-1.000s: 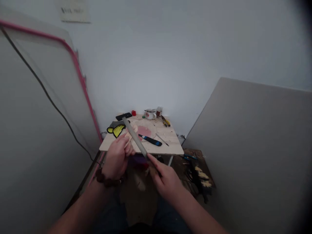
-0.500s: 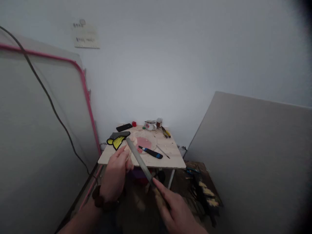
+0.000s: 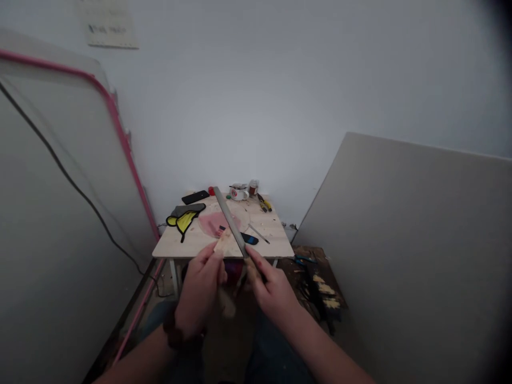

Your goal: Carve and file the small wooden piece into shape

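A small pale wooden bench [image 3: 280, 246] is standing against the white wall. A yellow-and-black glove [image 3: 182, 219] is lying on its left edge, partly overhanging, with a grey piece [image 3: 187, 209] touching it from behind. A black phone [image 3: 195, 197] is resting near the back left corner, a small red cap [image 3: 210, 190] just beside it. A pink sheet [image 3: 214, 223] is lying in the middle. A black-and-blue-handled tool [image 3: 250, 238] and a thin metal rod [image 3: 258, 233] are lying toward the front. A white mug [image 3: 239, 193], a small jar [image 3: 252, 187] and yellow-handled pliers [image 3: 264, 202] are sitting along the back.
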Motion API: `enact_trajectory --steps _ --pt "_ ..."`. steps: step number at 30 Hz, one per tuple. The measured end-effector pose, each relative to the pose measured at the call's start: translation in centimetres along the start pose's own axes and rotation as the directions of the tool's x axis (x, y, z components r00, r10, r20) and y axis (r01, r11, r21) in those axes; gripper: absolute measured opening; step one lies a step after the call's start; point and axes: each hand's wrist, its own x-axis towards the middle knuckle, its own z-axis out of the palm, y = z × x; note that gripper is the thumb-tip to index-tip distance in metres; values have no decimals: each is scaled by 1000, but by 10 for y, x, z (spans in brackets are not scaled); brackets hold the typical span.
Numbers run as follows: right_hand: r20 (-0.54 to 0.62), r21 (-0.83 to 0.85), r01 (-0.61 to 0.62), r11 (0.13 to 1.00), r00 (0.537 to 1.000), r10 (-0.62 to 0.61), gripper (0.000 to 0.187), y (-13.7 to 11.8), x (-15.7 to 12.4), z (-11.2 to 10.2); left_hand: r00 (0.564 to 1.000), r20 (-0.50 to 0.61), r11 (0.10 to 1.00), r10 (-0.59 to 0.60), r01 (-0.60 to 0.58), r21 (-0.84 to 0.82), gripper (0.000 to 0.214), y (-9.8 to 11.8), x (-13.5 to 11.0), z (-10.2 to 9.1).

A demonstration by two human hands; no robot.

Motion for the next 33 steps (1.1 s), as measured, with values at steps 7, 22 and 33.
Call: enact_trajectory --steps 7,22,33 --pt "12 92 -167 982 986 167 52 20 -23 5 998 -61 980 2 -14 -199 27 26 9 -1" --pt "-79 60 -23 998 996 27 48 5 -73 -25 920 339 776 -195 356 -521 24 43 9 2" --pt "-25 -55 43 998 999 -44 52 16 -92 -23 989 104 940 -101 129 -315 30 24 5 6"
